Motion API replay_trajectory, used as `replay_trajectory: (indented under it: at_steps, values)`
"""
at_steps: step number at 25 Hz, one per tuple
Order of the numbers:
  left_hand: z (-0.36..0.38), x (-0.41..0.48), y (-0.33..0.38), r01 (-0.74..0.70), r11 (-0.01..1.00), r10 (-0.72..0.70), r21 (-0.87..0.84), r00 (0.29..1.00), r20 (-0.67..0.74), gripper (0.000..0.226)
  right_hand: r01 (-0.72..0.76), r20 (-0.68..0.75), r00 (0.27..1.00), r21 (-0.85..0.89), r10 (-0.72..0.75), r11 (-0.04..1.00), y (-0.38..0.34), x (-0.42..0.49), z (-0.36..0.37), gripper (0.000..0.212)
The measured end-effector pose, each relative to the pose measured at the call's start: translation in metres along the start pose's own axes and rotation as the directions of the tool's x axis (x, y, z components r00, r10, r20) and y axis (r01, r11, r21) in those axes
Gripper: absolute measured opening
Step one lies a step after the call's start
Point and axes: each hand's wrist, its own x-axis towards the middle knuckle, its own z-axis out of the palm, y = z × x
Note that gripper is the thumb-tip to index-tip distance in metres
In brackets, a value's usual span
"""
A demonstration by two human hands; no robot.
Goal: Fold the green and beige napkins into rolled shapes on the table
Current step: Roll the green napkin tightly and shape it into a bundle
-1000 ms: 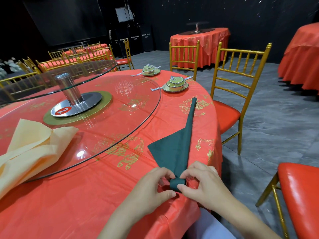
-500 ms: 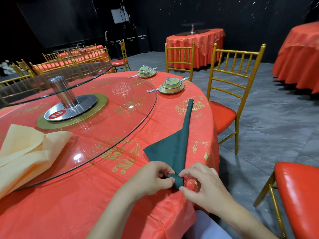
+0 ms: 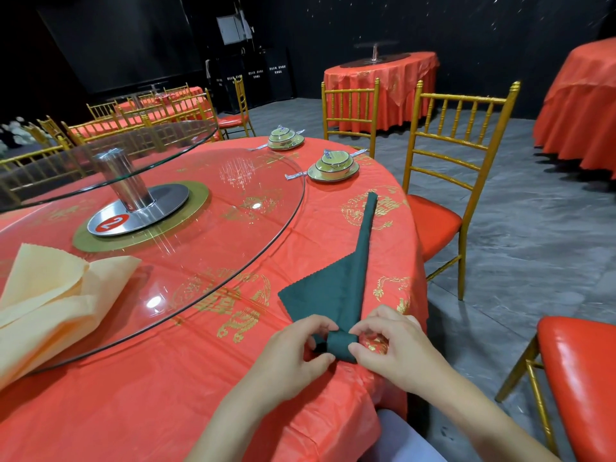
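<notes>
A dark green napkin (image 3: 336,288) lies on the red tablecloth (image 3: 166,395) near the table's front right edge. Its far end is a long narrow strip pointing away from me, and a triangular flap spreads to the left. Its near end is wound into a small tight roll. My left hand (image 3: 293,358) pinches the roll's left side, and my right hand (image 3: 390,348) pinches its right side. A beige napkin (image 3: 50,305) lies loosely folded on the glass turntable (image 3: 216,228) at the left.
Two covered bowl-and-saucer settings (image 3: 333,165) with wrapped utensils stand at the table's far side. Gold chairs with red seats (image 3: 433,221) stand to the right, one close by my right arm. A metal turntable hub bearing the number 2 (image 3: 130,205) rises at the centre.
The rolled end of the green napkin has grown thicker as both hands turned it away from me. The beige napkin has not moved.
</notes>
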Motion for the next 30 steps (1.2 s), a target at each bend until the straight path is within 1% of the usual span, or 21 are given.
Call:
replay_trajectory:
  at_steps: [5,9,11,15,17,19,21,23,25,27,28,30]
  values:
    - [0.0,0.003,0.008,-0.035,0.998,0.038,-0.05,0.998,0.056,0.025,0.022,0.019,1.0,-0.047,-0.021,0.999,0.002,-0.015,-0.005,0.049]
    - [0.003,-0.004,0.015,-0.002,0.992,0.017,-0.128,0.993,0.114,0.023,0.043,0.076,0.996,-0.032,-0.041,0.999,0.0,-0.025,-0.007,0.031]
    - [0.0,-0.009,0.015,0.021,0.989,0.003,-0.15,0.987,0.158,0.02,0.057,0.103,0.993,-0.005,-0.056,0.998,-0.004,-0.03,-0.005,0.028]
    - [-0.009,-0.013,0.016,0.089,0.979,-0.037,-0.186,0.964,0.263,0.018,0.054,0.126,0.99,0.023,-0.056,0.998,-0.013,-0.037,0.0,0.039]
    - [-0.013,-0.01,0.017,0.128,0.974,-0.065,-0.188,0.949,0.309,0.018,0.054,0.103,0.993,0.008,-0.054,0.999,-0.014,-0.038,0.0,0.044]
    - [-0.014,-0.005,0.016,0.176,0.965,-0.104,-0.192,0.936,0.335,0.017,0.073,0.042,0.996,-0.014,-0.072,0.997,-0.014,-0.038,-0.001,0.043]
    - [-0.016,0.001,0.016,0.222,0.958,-0.148,-0.182,0.926,0.347,0.019,0.137,-0.025,0.99,-0.067,-0.139,0.988,-0.012,-0.04,0.001,0.043]
    - [-0.018,0.006,0.017,0.255,0.955,-0.187,-0.153,0.915,0.358,0.021,0.195,-0.051,0.978,-0.13,-0.203,0.972,-0.011,-0.043,0.005,0.041]
    - [-0.018,0.01,0.019,0.274,0.953,-0.213,-0.128,0.908,0.36,0.018,0.18,-0.063,0.98,-0.113,-0.188,0.977,-0.01,-0.043,0.007,0.038]
    - [-0.017,0.011,0.021,0.269,0.955,-0.217,-0.128,0.922,0.32,0.014,0.12,-0.086,0.989,-0.05,-0.124,0.992,-0.007,-0.038,0.006,0.037]
    - [-0.016,0.009,0.021,0.24,0.964,-0.204,-0.113,0.942,0.266,0.014,0.097,-0.09,0.991,-0.022,-0.099,0.995,-0.007,-0.035,0.006,0.037]
    - [-0.015,0.003,0.021,0.143,0.989,-0.138,-0.041,0.984,0.113,0.015,0.064,-0.093,0.994,0.015,-0.062,0.998,-0.006,-0.029,0.005,0.034]
